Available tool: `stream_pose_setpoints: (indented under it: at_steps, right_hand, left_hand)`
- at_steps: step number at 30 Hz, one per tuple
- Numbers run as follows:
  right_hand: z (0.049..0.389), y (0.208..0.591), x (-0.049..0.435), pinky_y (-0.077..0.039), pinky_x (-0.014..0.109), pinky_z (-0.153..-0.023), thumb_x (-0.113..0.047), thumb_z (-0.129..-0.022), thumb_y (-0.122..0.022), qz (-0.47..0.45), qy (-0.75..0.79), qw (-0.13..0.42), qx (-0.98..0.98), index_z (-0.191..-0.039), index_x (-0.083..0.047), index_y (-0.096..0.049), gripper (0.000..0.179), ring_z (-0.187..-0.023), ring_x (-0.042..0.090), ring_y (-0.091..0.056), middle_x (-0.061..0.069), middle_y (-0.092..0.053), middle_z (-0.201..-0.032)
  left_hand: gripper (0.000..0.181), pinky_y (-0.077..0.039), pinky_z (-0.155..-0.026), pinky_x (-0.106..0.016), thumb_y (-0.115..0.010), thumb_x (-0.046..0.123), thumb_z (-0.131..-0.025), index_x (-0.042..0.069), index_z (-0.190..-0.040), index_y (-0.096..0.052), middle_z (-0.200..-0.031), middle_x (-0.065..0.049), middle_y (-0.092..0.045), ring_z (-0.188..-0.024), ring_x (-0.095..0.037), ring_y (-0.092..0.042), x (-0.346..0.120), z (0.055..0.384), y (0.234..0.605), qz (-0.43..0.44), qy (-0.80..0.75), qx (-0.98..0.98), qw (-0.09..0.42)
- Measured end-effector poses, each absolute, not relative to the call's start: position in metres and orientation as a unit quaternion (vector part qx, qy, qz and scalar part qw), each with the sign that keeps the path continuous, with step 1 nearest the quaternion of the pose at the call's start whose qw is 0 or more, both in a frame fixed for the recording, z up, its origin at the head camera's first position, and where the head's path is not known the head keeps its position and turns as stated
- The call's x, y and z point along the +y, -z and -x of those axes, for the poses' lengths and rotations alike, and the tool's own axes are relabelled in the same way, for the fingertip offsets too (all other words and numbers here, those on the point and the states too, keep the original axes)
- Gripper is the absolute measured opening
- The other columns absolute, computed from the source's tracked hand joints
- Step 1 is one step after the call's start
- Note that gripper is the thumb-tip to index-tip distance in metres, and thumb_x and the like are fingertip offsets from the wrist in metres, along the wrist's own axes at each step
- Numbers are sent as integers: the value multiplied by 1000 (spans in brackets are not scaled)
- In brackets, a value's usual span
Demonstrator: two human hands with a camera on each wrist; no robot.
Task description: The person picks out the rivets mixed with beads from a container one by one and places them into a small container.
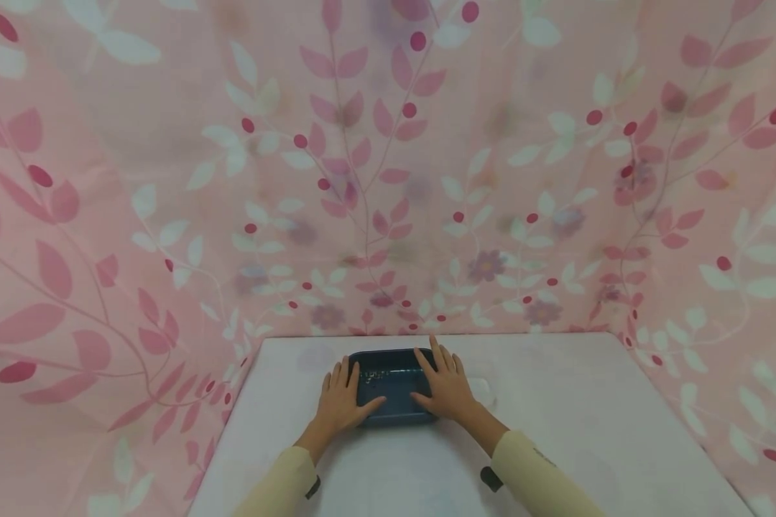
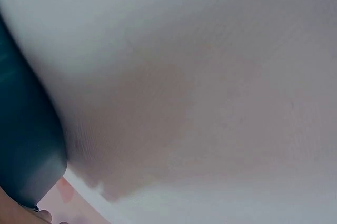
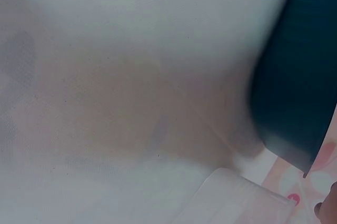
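A dark blue rectangular plastic tub (image 1: 397, 407) stands on the white table between my two hands. Small light bits (image 1: 376, 374) show inside, near its back left. My left hand (image 1: 341, 399) lies over the left rim, with straight fingers pointing away and the thumb out over the inside. Across the right rim rests my right hand (image 1: 447, 388), fingers spread and thumb stretched inward. The left wrist view catches the tub's side wall (image 2: 29, 124) and a sliver of hand. In the right wrist view, the opposite wall (image 3: 295, 87) stands above the table surface, with fingertips at the corner.
Just right of the tub lies a clear plastic container (image 1: 483, 392), partly behind my right hand; its edge also shows in the right wrist view. The white-covered table (image 1: 556, 431) meets a pink leaf-patterned curtain (image 1: 388, 179) at the back and sides.
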State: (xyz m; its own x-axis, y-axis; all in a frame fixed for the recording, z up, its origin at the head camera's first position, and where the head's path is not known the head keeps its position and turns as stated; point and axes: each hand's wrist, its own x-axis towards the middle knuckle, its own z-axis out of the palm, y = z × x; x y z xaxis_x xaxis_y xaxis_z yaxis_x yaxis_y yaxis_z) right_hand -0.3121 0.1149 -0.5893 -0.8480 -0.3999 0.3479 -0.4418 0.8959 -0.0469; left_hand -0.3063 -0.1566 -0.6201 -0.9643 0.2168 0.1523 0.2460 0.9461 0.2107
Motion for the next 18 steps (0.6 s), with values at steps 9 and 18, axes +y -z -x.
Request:
stream_pose_setpoints:
  at_steps: [9, 18]
  right_hand:
    - [315, 591, 113, -33, 60, -111, -62, -81, -70, -224, -61, 168, -958, -158, -19, -26, 99, -143, 39, -33, 21, -11, -165]
    - [316, 593, 111, -34, 63, -109, -59, -78, -75, -226, -77, 172, -956, -155, -16, -32, 98, -141, 41, -35, 22, -16, -163]
  left_hand:
    - [108, -19, -119, -59, -44, 84, -82, 7, -157, -25, -164, -19, -16, -150, -39, -20, -157, 306, 617, 116, 119, -984, 55]
    - [108, -22, -117, -60, -48, 82, -81, 7, -155, -29, -163, -22, -19, -149, -41, -23, -156, 308, 618, 125, 123, -982, 67]
